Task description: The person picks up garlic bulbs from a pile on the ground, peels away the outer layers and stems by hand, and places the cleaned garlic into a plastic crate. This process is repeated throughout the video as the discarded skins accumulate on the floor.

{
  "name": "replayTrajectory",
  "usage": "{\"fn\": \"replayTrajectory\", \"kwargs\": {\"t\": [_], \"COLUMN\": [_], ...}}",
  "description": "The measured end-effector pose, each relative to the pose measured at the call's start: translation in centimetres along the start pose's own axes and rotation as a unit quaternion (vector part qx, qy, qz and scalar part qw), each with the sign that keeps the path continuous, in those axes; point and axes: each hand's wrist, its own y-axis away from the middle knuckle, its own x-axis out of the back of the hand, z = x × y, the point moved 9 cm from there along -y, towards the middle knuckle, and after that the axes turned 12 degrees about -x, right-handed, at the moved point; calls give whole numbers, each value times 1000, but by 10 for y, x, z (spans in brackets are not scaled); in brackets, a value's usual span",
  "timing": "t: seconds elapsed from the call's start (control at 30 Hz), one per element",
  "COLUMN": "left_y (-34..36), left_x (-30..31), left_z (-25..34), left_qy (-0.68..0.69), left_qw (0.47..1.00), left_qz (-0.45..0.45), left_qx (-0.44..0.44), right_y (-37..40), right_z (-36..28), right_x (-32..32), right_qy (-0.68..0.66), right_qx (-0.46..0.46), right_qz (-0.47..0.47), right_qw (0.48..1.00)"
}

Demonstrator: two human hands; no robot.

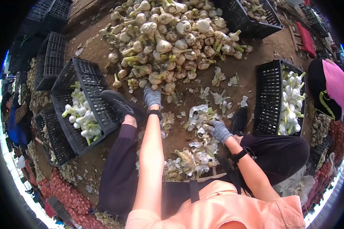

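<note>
My left hand [153, 98], in a grey glove, reaches to the near edge of a heap of garlic bulbs [179, 42]. Its fingertips are right at a garlic bulb [154, 87], and the fingers are mostly hidden behind the back of the hand. On the right, my right hand [220, 132], gloved too, is closed low over papery garlic peelings [198, 116]. I cannot tell what its curled fingers hold. The heaped bulbs are soil-stained with short cut stems.
Black crates of cleaner white garlic stand on both sides, a left crate [86, 76] and a right crate [269, 95]. Another crate [256, 26] is behind the heap. Peelings [191, 162] lie between my legs. A person in pink [335, 82] is at far right; red net sacks [70, 198] lie lower left.
</note>
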Motion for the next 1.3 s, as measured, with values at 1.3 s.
{"fn": "replayTrajectory", "kwargs": {"t": [1.3], "left_y": [261], "left_x": [85], "left_z": [195], "left_qy": [539], "left_qw": [765], "left_qz": [-233], "left_qx": [265], "right_y": [155], "right_z": [-113], "right_x": [52], "right_qy": [-230], "right_qx": [237], "right_qz": [-70], "right_qw": [941]}}
